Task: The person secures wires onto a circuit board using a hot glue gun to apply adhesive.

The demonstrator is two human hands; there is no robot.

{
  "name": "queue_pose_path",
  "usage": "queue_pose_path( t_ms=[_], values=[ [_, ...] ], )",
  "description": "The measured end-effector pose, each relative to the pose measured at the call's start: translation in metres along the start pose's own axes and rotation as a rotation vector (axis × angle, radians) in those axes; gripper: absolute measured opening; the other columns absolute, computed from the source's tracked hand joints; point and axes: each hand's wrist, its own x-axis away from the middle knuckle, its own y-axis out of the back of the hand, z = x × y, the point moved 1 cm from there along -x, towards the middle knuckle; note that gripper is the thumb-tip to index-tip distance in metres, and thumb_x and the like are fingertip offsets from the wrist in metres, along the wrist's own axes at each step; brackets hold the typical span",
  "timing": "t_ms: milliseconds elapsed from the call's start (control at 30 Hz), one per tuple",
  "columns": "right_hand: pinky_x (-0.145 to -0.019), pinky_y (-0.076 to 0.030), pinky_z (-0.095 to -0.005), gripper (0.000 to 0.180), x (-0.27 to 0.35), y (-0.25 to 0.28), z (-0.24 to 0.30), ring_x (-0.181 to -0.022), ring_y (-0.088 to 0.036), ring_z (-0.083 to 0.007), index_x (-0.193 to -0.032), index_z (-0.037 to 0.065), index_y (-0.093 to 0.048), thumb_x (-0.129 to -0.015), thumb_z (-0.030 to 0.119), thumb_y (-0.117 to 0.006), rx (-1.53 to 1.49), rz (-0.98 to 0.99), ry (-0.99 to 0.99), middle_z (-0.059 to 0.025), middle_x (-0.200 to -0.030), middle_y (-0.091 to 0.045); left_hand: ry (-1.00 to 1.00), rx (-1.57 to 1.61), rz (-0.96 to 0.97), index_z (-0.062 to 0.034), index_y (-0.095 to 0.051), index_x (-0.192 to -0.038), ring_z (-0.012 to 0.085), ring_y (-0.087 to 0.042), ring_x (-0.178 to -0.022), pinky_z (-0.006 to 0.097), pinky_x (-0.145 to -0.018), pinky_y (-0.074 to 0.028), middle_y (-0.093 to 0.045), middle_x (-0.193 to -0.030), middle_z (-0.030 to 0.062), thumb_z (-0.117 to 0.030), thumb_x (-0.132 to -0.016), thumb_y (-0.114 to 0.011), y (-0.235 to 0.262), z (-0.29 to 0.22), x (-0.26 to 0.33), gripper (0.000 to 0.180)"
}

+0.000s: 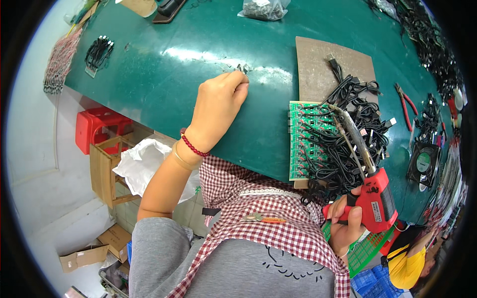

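My left hand (218, 102) reaches over the green table with fingers curled in a pinch, right at a small scatter of thin-legged electronic parts (242, 67). Whatever those fingertips hold, if anything, is hidden. My right hand (345, 226) is wrapped round the handle of a red soldering gun (378, 201). Its long metal tip points up and left, over a panel of green circuit boards (298, 141). Black cables (325, 169) run from the boards and lie bunched on the panel's right side. The panel's far end rests by a brown board (310, 64).
Red-handled pliers (407, 107) and a round-faced black device (425, 161) lie at the right, near piled cables (422, 30). A clear bag of parts (264, 9) sits at the back. Below the left table edge stand a red stool (92, 130) and a wooden stool (102, 174).
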Motion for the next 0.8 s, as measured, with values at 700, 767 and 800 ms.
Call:
queue_pose_path(
  t_ms=[700, 767, 800],
  values=[
    [-0.075, -0.047, -0.0293, 0.047, -0.005, -0.022, 0.017, -0.084, -0.054, -0.0159, -0.119, 0.0, -0.036, -0.078, -0.004, -0.06, 0.113, 0.212, -0.313, -0.0072, -0.087, -0.053, 0.121, 1.203, 0.616, 0.0008, -0.055, -0.086, 0.0126, -0.058, -0.061, 0.025, -0.052, -0.048, -0.057, -0.08, 0.0085, -0.006, -0.084, -0.059, -0.011, -0.113, 0.071, 0.008],
    [-0.074, -0.046, -0.0287, 0.047, -0.004, -0.021, 0.018, -0.082, -0.053, -0.0151, -0.118, 0.0, -0.036, -0.077, -0.004, -0.059, 0.2, 0.185, -0.341, -0.0071, -0.088, -0.052, 0.044, 1.156, 0.57, 0.0002, -0.056, -0.085, 0.0142, -0.058, -0.062, 0.026, -0.054, -0.048, -0.058, -0.079, 0.0082, -0.005, -0.083, -0.06, -0.012, -0.115, 0.069, 0.007],
    [-0.074, -0.046, -0.0287, 0.047, -0.005, -0.022, 0.021, -0.082, -0.053, -0.0151, -0.118, 0.0, -0.036, -0.077, -0.004, -0.059, 0.201, 0.182, -0.34, -0.0071, -0.088, -0.052, 0.042, 1.158, 0.573, 0.0002, -0.056, -0.085, 0.0142, -0.058, -0.062, 0.026, -0.054, -0.048, -0.058, -0.079, 0.0082, -0.005, -0.083, -0.06, -0.013, -0.115, 0.069, 0.007]
  ],
)
